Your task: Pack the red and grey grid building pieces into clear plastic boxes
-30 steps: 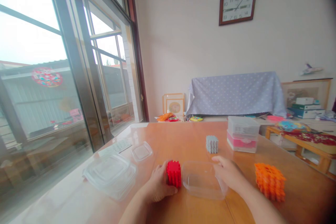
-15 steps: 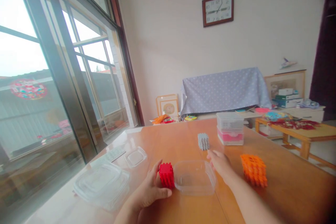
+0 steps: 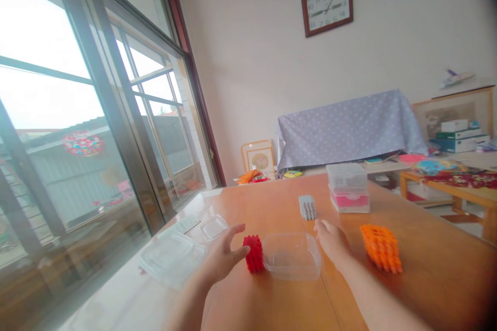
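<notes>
My left hand (image 3: 225, 256) is open beside a red stack of interlocking plastic pieces (image 3: 253, 254). Its thumb is at the stack's left edge, its fingers raised and spread. Touching or nearly touching the stack's right side is a clear plastic container (image 3: 292, 257) on the table. My right hand (image 3: 332, 239) is at the container's far right corner with curled fingers; what they hold, if anything, is hidden. Just beyond it stands a grey stack of similar pieces (image 3: 307, 207). An orange stack (image 3: 381, 249) sits to the right of my right forearm.
Clear lids (image 3: 171, 258) lie at the left of the wooden table (image 3: 267, 305), with a smaller lid (image 3: 214, 227) behind. A lidded box with a pink band (image 3: 348, 189) stands at the back right. A tall window (image 3: 128, 114) runs along the left side.
My left hand has opened and drawn back from the red stack, fingers lifting. The right hand stays by the container. The view has shifted slightly, moving everything rightward.
</notes>
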`<state>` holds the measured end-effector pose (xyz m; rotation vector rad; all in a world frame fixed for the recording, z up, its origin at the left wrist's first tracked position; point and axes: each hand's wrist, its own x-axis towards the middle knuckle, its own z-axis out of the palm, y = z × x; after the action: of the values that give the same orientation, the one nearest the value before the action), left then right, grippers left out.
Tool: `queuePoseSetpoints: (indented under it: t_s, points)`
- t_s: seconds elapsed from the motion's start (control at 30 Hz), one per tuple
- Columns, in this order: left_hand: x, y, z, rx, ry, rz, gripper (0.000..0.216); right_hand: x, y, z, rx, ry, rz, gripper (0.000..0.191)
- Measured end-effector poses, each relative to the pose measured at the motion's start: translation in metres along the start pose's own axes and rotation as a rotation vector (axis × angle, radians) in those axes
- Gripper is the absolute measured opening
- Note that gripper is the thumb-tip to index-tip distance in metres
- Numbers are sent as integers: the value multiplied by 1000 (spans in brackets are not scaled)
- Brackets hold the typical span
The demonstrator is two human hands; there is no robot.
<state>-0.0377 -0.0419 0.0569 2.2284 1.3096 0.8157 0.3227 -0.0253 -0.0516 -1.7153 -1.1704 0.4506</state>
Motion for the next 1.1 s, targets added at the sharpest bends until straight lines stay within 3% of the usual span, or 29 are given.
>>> queuePoseSetpoints:
  t_s: [0.3, 0.57, 0.8, 0.93, 1.1]
  points:
    - [16, 29, -10, 246, -182, 42, 64, -2, 5, -1, 58, -53, -33, 46]
    - [15, 35, -4, 294, -183, 50, 61, 1, 11, 1, 104, -62, -52, 42]
    - [20, 48, -3, 310, -104, 118, 53, -2, 9, -1, 125, -61, -66, 41]
    - [36, 72, 16, 307, -108, 185, 46, -5, 6, -4, 143, -60, -71, 42]
    - [55, 100, 66, 321, -229, 211, 44, -4, 5, -2, 156, -66, -53, 41]
